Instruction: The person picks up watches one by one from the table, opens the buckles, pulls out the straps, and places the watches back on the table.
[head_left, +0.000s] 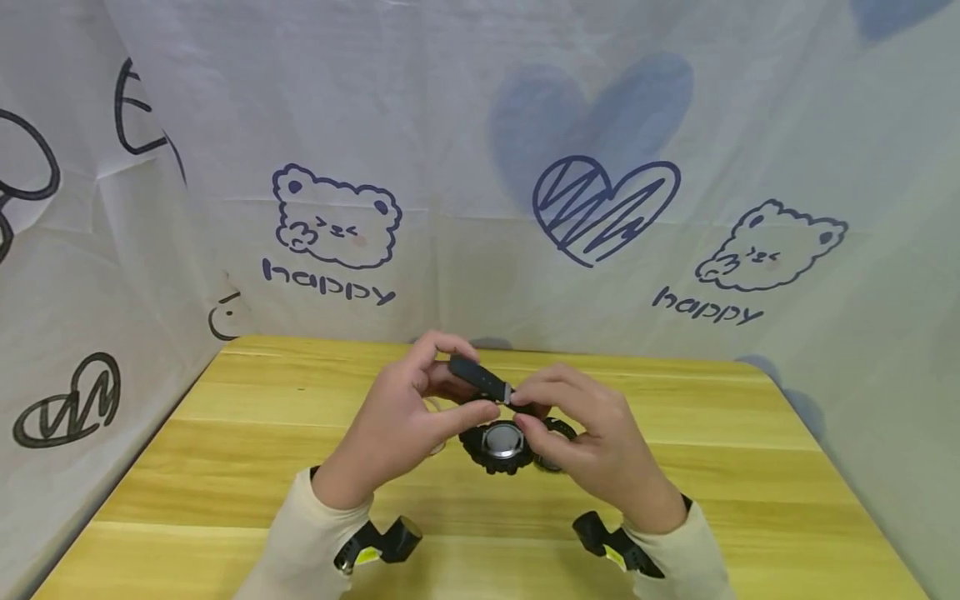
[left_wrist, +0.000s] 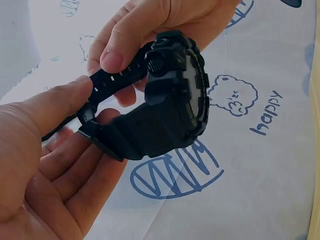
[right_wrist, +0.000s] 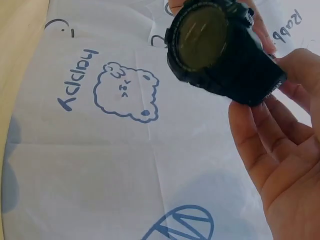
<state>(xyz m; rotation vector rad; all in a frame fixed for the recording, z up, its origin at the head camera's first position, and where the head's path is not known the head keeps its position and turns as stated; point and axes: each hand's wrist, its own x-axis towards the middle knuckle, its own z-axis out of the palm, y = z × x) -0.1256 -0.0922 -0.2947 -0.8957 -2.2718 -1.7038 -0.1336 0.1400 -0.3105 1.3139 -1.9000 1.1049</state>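
A black digital wristwatch (head_left: 498, 442) hangs face toward me between my two hands. Its black strap (left_wrist: 117, 82), with a row of holes, is looped round toward the buckle (left_wrist: 87, 117). With thumb and fingers, my left hand (head_left: 397, 425) pinches the strap close to the buckle. Opposite it, my right hand (head_left: 592, 417) pinches the band with thumb and fingertips near the metal piece (head_left: 507, 394). In the right wrist view the watch face (right_wrist: 202, 37) shows a dark, blank-looking display.
A second dark watch (head_left: 557, 442) lies on the wooden table (head_left: 465, 517), partly hidden behind my right hand. Part of a thin round rim (head_left: 437, 448) shows behind my left hand. A white printed cloth (head_left: 450, 250) hangs along the table's back.
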